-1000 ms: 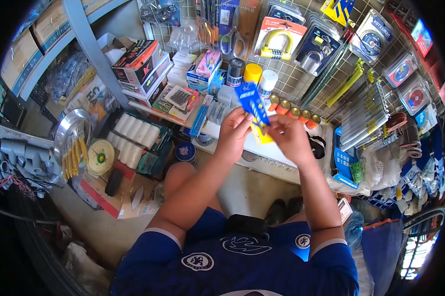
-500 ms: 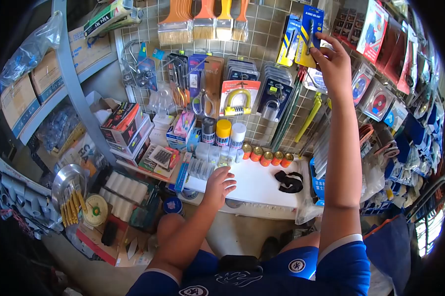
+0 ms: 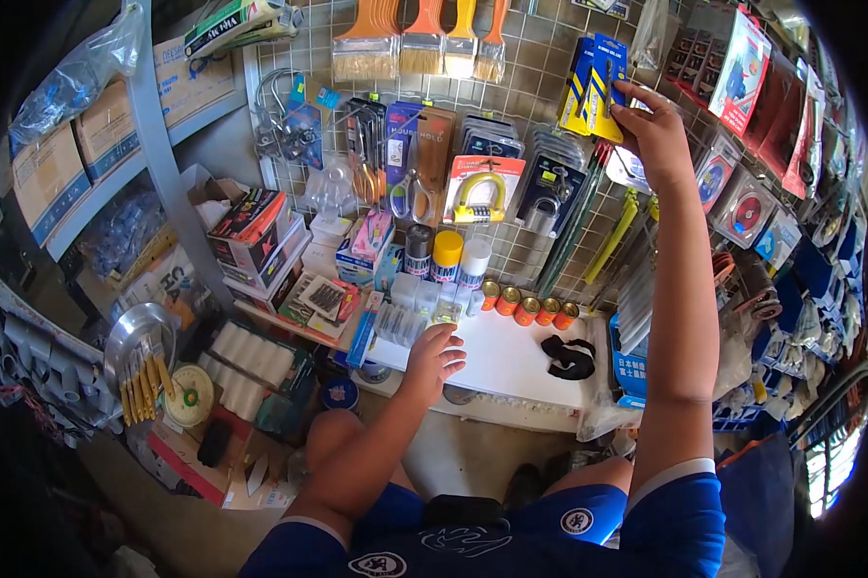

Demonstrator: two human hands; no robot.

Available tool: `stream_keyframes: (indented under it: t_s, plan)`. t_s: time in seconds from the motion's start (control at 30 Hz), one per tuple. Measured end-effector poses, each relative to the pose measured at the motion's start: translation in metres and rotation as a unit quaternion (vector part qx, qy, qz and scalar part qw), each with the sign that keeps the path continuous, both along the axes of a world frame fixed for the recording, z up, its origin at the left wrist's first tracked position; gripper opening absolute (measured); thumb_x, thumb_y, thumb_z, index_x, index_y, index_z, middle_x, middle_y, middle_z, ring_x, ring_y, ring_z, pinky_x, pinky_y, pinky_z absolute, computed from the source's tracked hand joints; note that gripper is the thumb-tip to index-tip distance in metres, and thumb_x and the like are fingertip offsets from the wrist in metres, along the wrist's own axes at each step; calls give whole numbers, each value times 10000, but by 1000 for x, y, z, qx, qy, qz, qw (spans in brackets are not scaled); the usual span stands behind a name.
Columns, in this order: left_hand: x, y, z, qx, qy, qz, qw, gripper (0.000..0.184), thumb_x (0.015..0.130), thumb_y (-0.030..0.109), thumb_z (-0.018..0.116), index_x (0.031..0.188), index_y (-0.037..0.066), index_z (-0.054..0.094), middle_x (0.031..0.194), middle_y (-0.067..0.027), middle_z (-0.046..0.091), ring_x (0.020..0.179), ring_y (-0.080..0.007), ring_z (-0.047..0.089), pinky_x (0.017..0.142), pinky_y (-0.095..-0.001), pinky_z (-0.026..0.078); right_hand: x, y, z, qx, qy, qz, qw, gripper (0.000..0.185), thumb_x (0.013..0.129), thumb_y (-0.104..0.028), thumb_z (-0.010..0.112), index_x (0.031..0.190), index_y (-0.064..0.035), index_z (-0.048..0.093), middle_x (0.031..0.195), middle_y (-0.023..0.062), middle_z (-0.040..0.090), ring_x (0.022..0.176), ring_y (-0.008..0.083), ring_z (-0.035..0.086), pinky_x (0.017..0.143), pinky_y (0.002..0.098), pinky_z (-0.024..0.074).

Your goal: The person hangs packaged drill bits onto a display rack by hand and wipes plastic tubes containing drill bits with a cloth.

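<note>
Packet [image 3: 608, 82] at wall grid [image 3: 540, 60], right hand [image 3: 657, 130] upon it

Nearest the viewer, the left hand [image 3: 432, 364] is noted low, over the front of the worktop [image 3: 496, 358], its fingers loosely spread; nothing is seen to be held by it. On the white surface beyond, a black strap-like item [image 3: 570, 357] is found lying, with a row of orange cans [image 3: 527, 310] behind it.

Farther off and higher, the right hand is raised to the wall grid, its fingers and thumb brought close at the packet's right edge. Whether the card is pinched or merely touched cannot be told. The step in hand is judged to be the placing or steadying of the packet among the hung goods. Level support and a check of the hanging point, which cannot be made out, are judged to be called for before any release.

The packet's long axis is found near upright, blue end up and yellow end down, with the printed face turned to the viewer. Just to its left, a similar packet [image 3: 575, 89] is partly overlapped by it.
</note>
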State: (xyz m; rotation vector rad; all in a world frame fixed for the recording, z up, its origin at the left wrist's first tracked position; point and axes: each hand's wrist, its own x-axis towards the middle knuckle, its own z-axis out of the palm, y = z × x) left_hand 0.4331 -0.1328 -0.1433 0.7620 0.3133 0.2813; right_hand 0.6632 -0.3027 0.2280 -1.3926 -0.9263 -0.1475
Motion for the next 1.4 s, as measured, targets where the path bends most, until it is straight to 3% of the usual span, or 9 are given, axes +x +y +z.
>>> stream_keyframes:
  t_s: [0.33,0.6,0.73,0.8,0.87,1.07,1.13,1.2,1.4]
  plan:
    - [4,-1,-7,-3,2,-1,1000,257,951,279,612,1177,160,587,990,-36,594,885,-217,606,805,-398,495,17,10,15,-55,20,-42,997,390,879,-42,687,1266,-35,638,934,112,702,753,142,699,577,220,579]
    - [5,-1,-15,-4,5,-4,1000,285,935,316,631,1172,166,585,995,-31,595,897,-232,594,823,-417,478,63,5,3,-122,-55,-101,986,322,877,-164,695,1164,-18,700,923,37,697,774,89,632,684,252,508]
    - [-1,0,-12,5,-10,2,1000,300,939,345,611,1182,170,584,983,-28,603,897,-229,600,820,-416,489,-28,-28,-14,66,-96,-22,993,297,935,-164,653,1174,12,668,1083,75,690,994,123,637,845,255,526]
    - [-2,0,-6,-2,-6,-4,1000,290,953,321,595,1193,159,577,979,-34,604,887,-213,607,801,-393,502,-98,-58,-16,129,-175,-76,973,332,966,-161,605,1251,9,605,1227,122,638,1167,262,619,1034,406,498]
    - [-5,-2,-1,-27,1,0,1000,287,968,287,587,1208,132,569,977,-48,606,863,-199,616,777,-367,516,-138,-93,-18,242,-273,34,930,394,974,-121,566,1349,-10,513,1307,157,580,1155,310,615,972,463,530]
    - [4,-21,-10,-35,38,-20,998,268,945,272,592,1176,138,571,964,-36,596,843,-199,603,755,-352,506,-201,-138,-33,173,-339,73,922,382,973,-120,570,1335,-8,521,1295,155,585,1145,304,617,966,456,531]
    - [17,-3,-56,-97,-56,-138,984,297,955,339,586,1186,154,584,983,-23,605,893,-216,599,818,-395,498,-206,-150,-38,181,-349,60,918,378,972,-119,571,1330,-7,523,1291,155,587,1142,301,618,964,453,532]
    - [4,-26,-22,3,24,-56,998,293,950,347,598,1173,158,594,976,-21,619,899,-219,607,809,-403,504,-210,-170,-44,177,-355,48,917,374,972,-118,572,1325,-7,526,1287,154,589,1139,299,619,962,450,532]
    - [-1,-34,-18,-14,44,-82,996,306,928,331,627,1173,154,578,973,-27,607,876,-216,605,797,-390,490,-218,-210,-45,146,-367,-3,919,361,970,-116,576,1311,-5,533,1274,152,594,1129,293,621,956,443,533]
